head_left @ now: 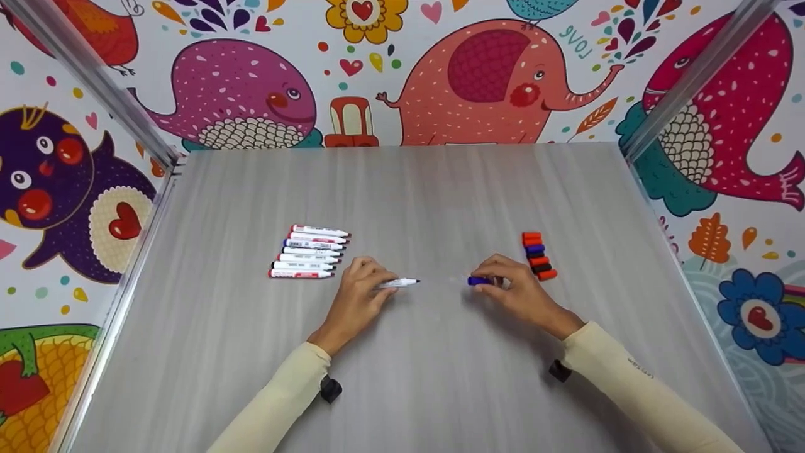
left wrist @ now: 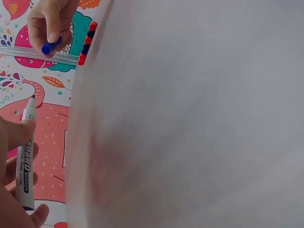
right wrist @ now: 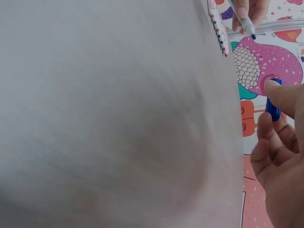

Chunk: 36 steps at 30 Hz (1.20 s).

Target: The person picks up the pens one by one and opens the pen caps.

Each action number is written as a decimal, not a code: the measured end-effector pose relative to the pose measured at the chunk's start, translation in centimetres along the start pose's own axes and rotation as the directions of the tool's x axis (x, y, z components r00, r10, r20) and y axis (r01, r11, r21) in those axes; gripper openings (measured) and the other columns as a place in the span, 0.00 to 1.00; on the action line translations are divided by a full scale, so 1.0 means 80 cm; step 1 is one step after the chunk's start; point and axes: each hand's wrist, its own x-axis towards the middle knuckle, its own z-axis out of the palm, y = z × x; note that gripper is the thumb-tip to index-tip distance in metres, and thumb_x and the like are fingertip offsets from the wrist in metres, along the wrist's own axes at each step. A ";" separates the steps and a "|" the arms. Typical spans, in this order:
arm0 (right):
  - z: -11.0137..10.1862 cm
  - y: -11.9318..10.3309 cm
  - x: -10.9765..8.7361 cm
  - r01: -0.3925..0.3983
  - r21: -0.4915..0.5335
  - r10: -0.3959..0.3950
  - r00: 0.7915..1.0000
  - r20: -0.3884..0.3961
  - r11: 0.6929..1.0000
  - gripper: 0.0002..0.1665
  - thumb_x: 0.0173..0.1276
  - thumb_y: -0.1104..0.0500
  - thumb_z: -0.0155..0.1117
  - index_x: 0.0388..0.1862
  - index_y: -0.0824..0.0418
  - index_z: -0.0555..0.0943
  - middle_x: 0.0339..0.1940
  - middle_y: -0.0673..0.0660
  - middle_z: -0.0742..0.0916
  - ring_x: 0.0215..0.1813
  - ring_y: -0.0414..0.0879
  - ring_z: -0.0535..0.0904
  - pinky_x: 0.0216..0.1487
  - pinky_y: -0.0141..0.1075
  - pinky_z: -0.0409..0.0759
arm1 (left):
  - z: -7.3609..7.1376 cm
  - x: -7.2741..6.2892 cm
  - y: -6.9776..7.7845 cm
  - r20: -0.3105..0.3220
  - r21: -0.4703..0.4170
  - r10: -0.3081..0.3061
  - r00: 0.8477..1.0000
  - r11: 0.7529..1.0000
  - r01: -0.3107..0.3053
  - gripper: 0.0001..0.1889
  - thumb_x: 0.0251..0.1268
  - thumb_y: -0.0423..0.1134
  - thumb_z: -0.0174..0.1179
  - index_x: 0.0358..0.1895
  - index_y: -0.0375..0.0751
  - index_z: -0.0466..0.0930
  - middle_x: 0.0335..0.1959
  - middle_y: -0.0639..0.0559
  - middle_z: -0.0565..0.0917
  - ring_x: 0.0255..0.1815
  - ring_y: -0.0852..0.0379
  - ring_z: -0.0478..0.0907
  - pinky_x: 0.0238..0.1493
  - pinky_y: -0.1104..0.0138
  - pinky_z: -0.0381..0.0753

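Note:
My left hand (head_left: 363, 290) grips a white whiteboard marker (head_left: 399, 283) around its barrel, its bare dark tip pointing right. The marker (left wrist: 26, 161) shows "BOARD" lettering in the left wrist view. Across a gap, my right hand (head_left: 519, 289) pinches a blue marker cap (head_left: 478, 280) between thumb and fingers. The right wrist view shows that cap (right wrist: 274, 102) at the thumb tip, and the marker's blue tip (right wrist: 253, 36) apart from it. Beside my left hand lies a row of several uncapped white markers (head_left: 308, 258), tips to the right.
Behind my right hand stands a column of loose caps (head_left: 536, 250) in red, blue and black. The grey wood-grain table (head_left: 434, 201) is bordered by walls with cartoon animals (head_left: 484, 88) and by metal rails (head_left: 119, 91) at the sides.

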 end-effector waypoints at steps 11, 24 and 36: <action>-0.014 0.028 -0.017 0.016 -0.034 -0.018 0.999 -0.046 0.999 0.18 0.58 0.82 0.78 0.45 0.68 0.91 0.40 0.64 0.89 0.38 0.50 0.78 0.41 0.28 0.74 | -0.016 -0.018 -0.024 -0.038 0.039 -0.023 0.999 0.999 0.024 0.11 0.61 0.26 0.80 0.46 0.36 0.92 0.42 0.51 0.88 0.54 0.47 0.78 0.57 0.49 0.75; -0.040 0.063 -0.046 -0.009 -0.101 0.002 0.998 -0.066 0.995 0.19 0.62 0.77 0.81 0.48 0.60 0.93 0.45 0.56 0.91 0.47 0.51 0.85 0.49 0.31 0.81 | -0.043 -0.046 -0.053 -0.062 0.067 -0.056 0.997 0.996 0.060 0.12 0.59 0.26 0.81 0.44 0.38 0.93 0.42 0.51 0.89 0.58 0.44 0.77 0.63 0.49 0.74; -0.052 0.069 -0.062 -0.102 -0.130 0.088 0.990 -0.106 0.986 0.19 0.62 0.76 0.81 0.47 0.57 0.94 0.46 0.55 0.91 0.53 0.51 0.83 0.61 0.22 0.76 | -0.073 -0.060 -0.062 -0.086 0.113 -0.006 0.996 0.993 0.015 0.15 0.56 0.24 0.82 0.46 0.38 0.94 0.45 0.50 0.91 0.53 0.47 0.78 0.57 0.57 0.74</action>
